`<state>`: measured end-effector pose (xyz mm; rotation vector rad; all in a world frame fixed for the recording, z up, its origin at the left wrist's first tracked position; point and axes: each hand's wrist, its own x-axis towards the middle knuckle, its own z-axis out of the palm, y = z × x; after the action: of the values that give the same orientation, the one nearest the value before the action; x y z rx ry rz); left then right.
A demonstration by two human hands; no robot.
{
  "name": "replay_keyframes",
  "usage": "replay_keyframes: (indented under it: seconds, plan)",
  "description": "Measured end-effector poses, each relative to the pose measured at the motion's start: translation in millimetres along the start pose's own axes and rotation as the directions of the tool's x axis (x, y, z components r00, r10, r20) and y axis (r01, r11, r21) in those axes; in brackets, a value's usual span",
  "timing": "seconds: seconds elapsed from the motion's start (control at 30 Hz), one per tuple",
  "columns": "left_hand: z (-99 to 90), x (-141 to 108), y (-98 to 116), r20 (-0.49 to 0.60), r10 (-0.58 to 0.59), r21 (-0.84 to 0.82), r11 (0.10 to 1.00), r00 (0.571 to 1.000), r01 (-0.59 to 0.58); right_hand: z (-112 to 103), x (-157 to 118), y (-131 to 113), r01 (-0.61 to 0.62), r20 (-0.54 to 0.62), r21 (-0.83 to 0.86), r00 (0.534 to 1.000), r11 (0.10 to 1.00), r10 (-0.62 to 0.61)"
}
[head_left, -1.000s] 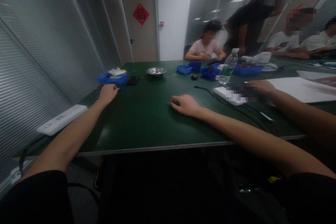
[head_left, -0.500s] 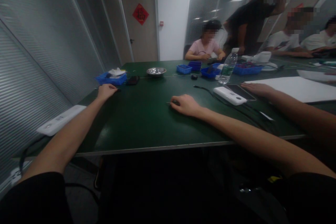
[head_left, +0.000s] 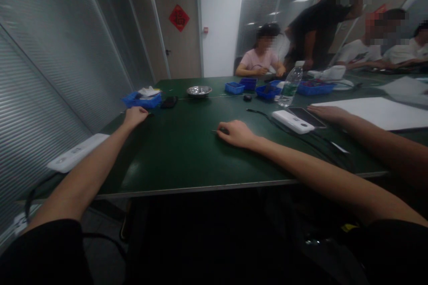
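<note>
At the left of the green table [head_left: 174, 156], my left hand [head_left: 135, 117] pinches a small dark item [head_left: 150, 114], too small to name. It is just in front of a blue basket [head_left: 142, 99] with white tissue, near a black wallet-like object [head_left: 169, 102]. My right hand [head_left: 236, 133] rests on the table nearer the middle, its fingers curled round something mostly hidden; a thin light tip [head_left: 214, 131] sticks out to the left. A shiny metal bowl [head_left: 199, 92] stands farther back, between the hands.
White power strips lie at left [head_left: 78, 152] and right [head_left: 293, 122], with black cables. A bottle [head_left: 291, 84], blue trays [head_left: 267, 91] and a phone [head_left: 309, 118] are at right. Another person's arm [head_left: 374, 136] reaches in beside white board [head_left: 374, 113]. People are behind.
My left hand has shifted very slightly, and the item at its fingertips looks turned. At far right, a white sheet has lifted and moved. My right hand has stayed put.
</note>
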<state>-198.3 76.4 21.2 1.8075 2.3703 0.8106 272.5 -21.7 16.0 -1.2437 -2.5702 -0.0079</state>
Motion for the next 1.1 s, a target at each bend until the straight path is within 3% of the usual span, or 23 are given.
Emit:
replay_keyframes:
  seconds: [0.4, 0.57, 0.67, 0.77, 0.9, 1.0, 1.1]
  plan:
    - [6.7, -1.0, -3.8, 0.006, 0.178, 0.096, 0.979, 0.984, -0.178, -2.1, -0.3, -0.7, 0.000, 0.016, 0.017, 1.000, 1.000, -0.001]
    - [11.6, -8.2, 3.4, 0.038, 0.329, 0.120, 0.936, 0.944, -0.331, -3.3, -0.3, -1.0, -0.003, 0.032, 0.022, 0.999, 1.000, 0.002]
    - [19.6, -22.0, 25.6, 0.103, 0.509, -0.006, 0.860, 0.855, -0.511, -1.7, 0.1, -0.1, -0.003, 0.031, 0.007, 1.000, 1.000, 0.003]
    - [32.4, -48.8, 63.9, 0.140, 0.691, -0.222, 0.719, 0.709, -0.658, -0.2, 0.3, 0.6, 0.017, 0.026, 0.007, 1.000, 1.000, -0.017]
    - [47.4, -95.4, 117.3, 0.167, 0.836, -0.461, 0.535, 0.523, -0.708, 0.2, -0.3, -0.1, 0.058, 0.007, 0.018, 0.998, 0.998, -0.058]
    - [51.4, -119.9, 138.2, 0.162, 0.880, -0.527, 0.460, 0.447, -0.714, -0.4, -1.7, -1.7, 0.103, -0.005, 0.054, 0.995, 0.993, -0.102]
    - [51.9, -128.4, 141.1, 0.138, 0.897, -0.539, 0.423, 0.419, -0.728, -0.7, -3.1, -2.8, 0.144, -0.021, 0.079, 0.990, 0.986, -0.142]
